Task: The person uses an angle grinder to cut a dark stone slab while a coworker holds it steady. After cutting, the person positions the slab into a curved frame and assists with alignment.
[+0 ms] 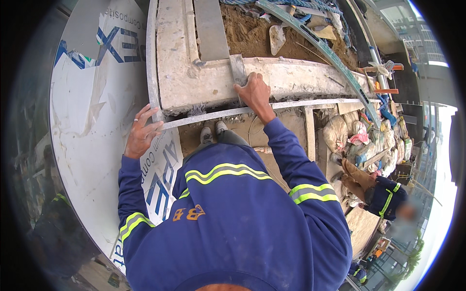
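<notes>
My right hand (255, 94) is closed around a short flat grey bar (237, 69). That bar lies across the top of a pale concrete ledge (296, 77) and reaches its near edge. My left hand (141, 131), a ring on one finger, has its fingers apart and touching the corner of the ledge's border. There a light metal strip (213, 115) along the near side meets an upright-running strip (152, 58) along the left side. A dark, rough gap shows between the near strip and the concrete.
White printed panels (97, 102) stand at my left. Beyond the ledge lie soil (247, 36), a trowel-like blade (277, 40) and blue rope (238, 2). A long greenish straightedge (320, 46) slants across the right. Filled sacks (336, 134) and another person (386, 199) are further right.
</notes>
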Available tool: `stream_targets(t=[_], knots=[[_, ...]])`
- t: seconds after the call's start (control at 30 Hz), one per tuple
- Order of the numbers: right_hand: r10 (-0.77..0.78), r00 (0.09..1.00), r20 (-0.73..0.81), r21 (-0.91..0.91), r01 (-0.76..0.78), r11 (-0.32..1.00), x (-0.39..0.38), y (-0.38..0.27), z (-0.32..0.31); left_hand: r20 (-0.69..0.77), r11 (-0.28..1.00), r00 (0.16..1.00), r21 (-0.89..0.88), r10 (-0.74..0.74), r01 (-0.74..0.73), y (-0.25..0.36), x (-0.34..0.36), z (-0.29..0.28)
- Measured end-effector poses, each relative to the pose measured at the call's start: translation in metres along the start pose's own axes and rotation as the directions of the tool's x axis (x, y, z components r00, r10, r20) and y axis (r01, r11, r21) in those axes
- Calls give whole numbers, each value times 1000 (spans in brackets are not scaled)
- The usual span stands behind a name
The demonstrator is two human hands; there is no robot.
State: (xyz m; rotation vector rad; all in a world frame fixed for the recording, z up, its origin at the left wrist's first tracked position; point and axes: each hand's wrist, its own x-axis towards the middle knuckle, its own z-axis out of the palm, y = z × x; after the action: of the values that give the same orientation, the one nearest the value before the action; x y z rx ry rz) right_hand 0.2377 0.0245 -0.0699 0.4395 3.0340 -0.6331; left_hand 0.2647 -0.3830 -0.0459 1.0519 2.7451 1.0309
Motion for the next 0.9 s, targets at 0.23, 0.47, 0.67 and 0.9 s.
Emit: stream_targets(t=[0.23, 0.47, 0.67, 0.9], knots=[[24, 999, 39, -18, -23, 1000, 0, 1, -2, -1, 1000, 1000, 8, 10, -10, 0, 1, 1], [4, 999, -38, 16, -4, 1000, -11, 0, -13, 40, 999, 999, 37, 29, -30, 4, 3, -3], [149, 871, -467, 378, 45, 925, -23, 54, -69, 101, 999, 994, 6, -52, 51, 13, -1, -6], [502, 750, -431, 619, -159, 769, -118, 114, -9, -8, 991, 991, -18, -135, 135, 26, 0, 1]])
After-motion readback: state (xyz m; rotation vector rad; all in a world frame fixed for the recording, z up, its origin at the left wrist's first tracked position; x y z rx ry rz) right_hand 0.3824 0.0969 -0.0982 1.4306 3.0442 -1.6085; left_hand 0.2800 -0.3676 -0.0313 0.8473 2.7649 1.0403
